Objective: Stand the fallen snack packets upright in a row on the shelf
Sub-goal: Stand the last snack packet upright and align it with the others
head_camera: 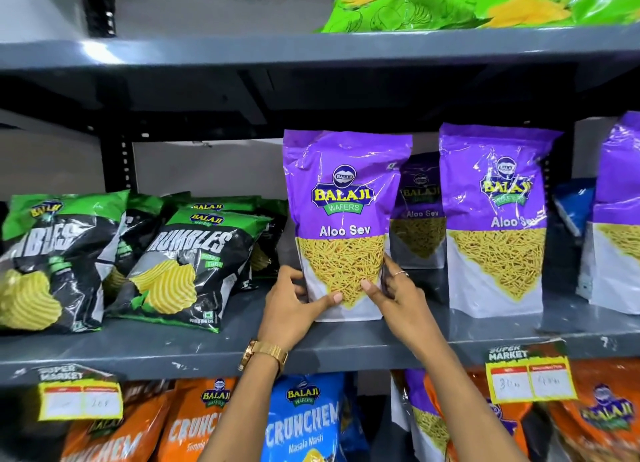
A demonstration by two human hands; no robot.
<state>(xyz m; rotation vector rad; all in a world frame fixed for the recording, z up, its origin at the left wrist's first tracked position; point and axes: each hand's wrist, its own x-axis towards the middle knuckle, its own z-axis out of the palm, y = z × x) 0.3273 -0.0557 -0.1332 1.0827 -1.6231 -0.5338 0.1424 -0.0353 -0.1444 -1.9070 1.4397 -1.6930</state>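
Grey metal shelf: purple Aloo Sev packet stands upright at the front, left hand and right hand both gripping its base, neighbouring purple packet already upright, green-black Rumbles packets lean, unsorted.

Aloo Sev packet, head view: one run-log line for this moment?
phase: standing packet | left hand + right hand: gripping Aloo Sev packet at base | packet: upright on shelf | Rumbles packets: leaning
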